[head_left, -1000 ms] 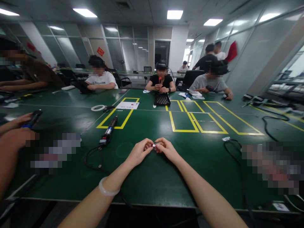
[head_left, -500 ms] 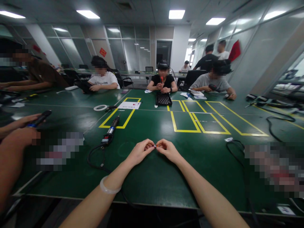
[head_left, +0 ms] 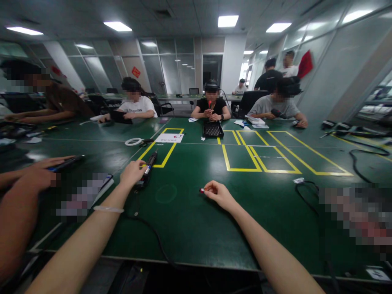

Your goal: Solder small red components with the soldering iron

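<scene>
"One small red piece (head_left: 201,190): where is it?"

"At the fingertips of the right hand (head_left: 219,195), pinched by thumb and finger, over the green table (head_left: 190,228); whether it touches the surface I can't tell."

"How best to hold it?"

"Lightly but steadily, I'd say, so it doesn't turn or slip while the eye is on the other side."

"And the left hand (head_left: 131,172)?"

"Well apart from the right, at the body of a dark, pen-shaped tool (head_left: 149,165). Its fingers lie against it, but the angle hides whether they wrap it firmly."

"Advice there?"

"Grip the thick body, away from the thin tip, and mind the black cord (head_left: 157,238) trailing toward the near edge; a snag could tug it askew."

"What lies beyond?"

"Yellow tape outlines (head_left: 244,170), one partly under the tool, then a black tray (head_left: 213,136) before a person (head_left: 203,107) in a black top."
</scene>
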`<control>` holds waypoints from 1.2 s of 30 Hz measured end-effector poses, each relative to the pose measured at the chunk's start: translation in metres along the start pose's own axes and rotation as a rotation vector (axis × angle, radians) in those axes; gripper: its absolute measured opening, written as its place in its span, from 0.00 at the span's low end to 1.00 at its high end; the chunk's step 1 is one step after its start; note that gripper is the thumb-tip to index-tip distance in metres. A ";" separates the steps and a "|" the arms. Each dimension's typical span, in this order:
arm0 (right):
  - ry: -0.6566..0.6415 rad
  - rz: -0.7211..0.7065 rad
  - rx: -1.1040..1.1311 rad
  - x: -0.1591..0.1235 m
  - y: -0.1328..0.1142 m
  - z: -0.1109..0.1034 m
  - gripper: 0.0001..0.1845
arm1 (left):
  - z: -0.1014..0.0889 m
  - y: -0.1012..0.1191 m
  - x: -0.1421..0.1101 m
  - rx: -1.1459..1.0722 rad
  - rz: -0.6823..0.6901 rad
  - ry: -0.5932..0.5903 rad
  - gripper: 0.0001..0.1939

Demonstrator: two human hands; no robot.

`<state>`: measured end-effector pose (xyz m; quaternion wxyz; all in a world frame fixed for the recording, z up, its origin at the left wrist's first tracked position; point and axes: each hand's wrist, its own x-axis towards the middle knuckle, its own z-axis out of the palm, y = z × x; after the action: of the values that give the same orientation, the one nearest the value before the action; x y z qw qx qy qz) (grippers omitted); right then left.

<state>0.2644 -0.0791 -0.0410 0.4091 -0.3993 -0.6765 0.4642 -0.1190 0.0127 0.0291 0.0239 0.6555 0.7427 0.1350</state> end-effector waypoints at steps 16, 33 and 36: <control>-0.005 -0.003 0.005 0.002 -0.002 0.002 0.10 | 0.018 0.029 -0.002 -0.069 -0.034 -0.357 0.28; -0.111 -0.025 -0.158 -0.006 -0.011 -0.011 0.06 | 0.052 0.179 -0.079 -0.125 0.269 -0.403 0.25; -0.141 -0.044 -0.166 -0.006 -0.012 -0.010 0.06 | 0.054 0.175 -0.082 -0.180 0.265 -0.383 0.24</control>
<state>0.2738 -0.0850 -0.0282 0.3363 -0.3833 -0.7483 0.4243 0.0728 -0.0399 0.0063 0.2047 0.7559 0.6173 0.0757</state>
